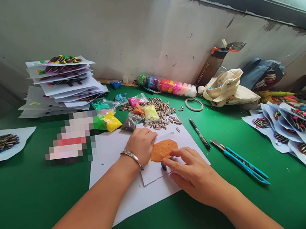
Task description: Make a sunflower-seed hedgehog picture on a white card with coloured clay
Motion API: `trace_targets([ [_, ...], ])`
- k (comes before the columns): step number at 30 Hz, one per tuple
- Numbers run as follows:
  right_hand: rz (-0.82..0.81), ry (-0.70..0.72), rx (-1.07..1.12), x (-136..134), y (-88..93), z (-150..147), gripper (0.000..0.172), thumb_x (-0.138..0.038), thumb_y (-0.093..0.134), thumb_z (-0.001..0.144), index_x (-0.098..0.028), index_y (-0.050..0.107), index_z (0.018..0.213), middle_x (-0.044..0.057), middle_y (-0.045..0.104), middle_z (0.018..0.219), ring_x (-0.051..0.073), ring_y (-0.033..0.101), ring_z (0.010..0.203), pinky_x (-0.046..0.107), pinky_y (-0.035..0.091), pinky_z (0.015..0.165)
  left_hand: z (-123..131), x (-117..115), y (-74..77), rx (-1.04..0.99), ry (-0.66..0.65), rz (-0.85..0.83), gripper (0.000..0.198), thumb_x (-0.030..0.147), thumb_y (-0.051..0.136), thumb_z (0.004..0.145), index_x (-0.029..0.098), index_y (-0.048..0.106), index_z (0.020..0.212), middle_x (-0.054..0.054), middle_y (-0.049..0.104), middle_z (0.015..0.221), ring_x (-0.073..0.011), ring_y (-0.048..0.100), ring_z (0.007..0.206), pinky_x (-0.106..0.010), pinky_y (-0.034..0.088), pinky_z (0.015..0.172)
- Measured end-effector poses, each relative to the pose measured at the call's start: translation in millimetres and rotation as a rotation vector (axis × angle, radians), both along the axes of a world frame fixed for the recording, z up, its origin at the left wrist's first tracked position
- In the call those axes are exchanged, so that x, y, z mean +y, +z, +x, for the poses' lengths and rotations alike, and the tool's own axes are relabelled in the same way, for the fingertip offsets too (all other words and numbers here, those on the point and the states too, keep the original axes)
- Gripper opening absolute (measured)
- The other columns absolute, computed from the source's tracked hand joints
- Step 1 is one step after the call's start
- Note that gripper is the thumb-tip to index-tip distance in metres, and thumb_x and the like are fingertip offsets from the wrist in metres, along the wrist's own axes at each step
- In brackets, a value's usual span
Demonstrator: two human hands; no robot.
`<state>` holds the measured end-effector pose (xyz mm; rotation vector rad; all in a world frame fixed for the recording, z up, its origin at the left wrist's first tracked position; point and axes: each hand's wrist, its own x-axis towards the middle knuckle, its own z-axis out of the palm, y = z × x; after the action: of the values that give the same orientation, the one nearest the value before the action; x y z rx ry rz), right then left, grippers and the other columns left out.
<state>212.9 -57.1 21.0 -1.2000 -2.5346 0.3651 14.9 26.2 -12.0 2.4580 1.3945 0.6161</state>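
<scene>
An oval of flattened orange modelling clay lies on a small white paper card. Two dark clay pieces show at its lower edge, the clearer one being a black clay leg. My left hand, with a silver bangle on the wrist, rests at the clay's left side, fingers curled together; anything under them is hidden. My right hand has its fingers apart, the fingertips touching the clay's lower right edge near the dark pieces. A bit of yellow clay peeks out beside my left hand.
Larger white paper lies underneath. Beyond are striped sunflower seeds and bagged clay. A pen and a blue utility knife lie right. Finished seed pictures are stacked left and spread right.
</scene>
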Motion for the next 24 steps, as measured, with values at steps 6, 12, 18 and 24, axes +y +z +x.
trace_targets([
  [6,0.006,0.023,-0.063,0.9,-1.6,-5.0,0.031,-0.025,0.052,0.087,-0.025,0.057,0.117,0.010,0.054,0.118,0.026,0.047,0.108,0.047,0.040,0.091,0.4,-0.7,0.9,0.006,0.007,-0.002,0.025,0.015,0.042,0.088,0.016,0.066,0.094,-0.009,0.066,0.093,-0.0209,0.054,0.089,-0.037,0.042,0.084],
  [12,0.086,-0.016,-0.029,1.0,-4.2,-2.9,0.034,-0.029,0.054,0.086,-0.024,0.057,0.120,0.012,0.049,0.126,0.028,0.043,0.116,0.050,0.038,0.096,1.3,-0.9,2.4,0.027,0.005,-0.014,0.025,0.014,0.042,0.088,0.015,0.067,0.093,-0.009,0.065,0.092,-0.0211,0.054,0.089,-0.037,0.042,0.084],
  [18,0.067,-0.012,-0.071,2.6,-5.7,-3.9,0.033,-0.033,0.054,0.087,-0.025,0.059,0.118,0.010,0.043,0.137,0.029,0.033,0.128,0.050,0.036,0.101,1.0,-0.5,2.9,0.043,0.005,-0.017,0.026,0.015,0.042,0.088,0.014,0.067,0.092,-0.009,0.065,0.091,-0.0213,0.054,0.088,-0.037,0.042,0.084],
  [24,0.103,-0.056,-0.126,2.8,-8.1,-1.3,0.042,-0.039,0.051,0.087,-0.026,0.052,0.127,0.009,0.030,0.147,0.031,0.024,0.135,0.054,0.029,0.105,1.1,-0.7,3.5,0.049,-0.001,-0.008,0.025,0.014,0.043,0.088,0.014,0.067,0.092,-0.009,0.065,0.091,-0.0212,0.054,0.088,-0.037,0.042,0.084],
])
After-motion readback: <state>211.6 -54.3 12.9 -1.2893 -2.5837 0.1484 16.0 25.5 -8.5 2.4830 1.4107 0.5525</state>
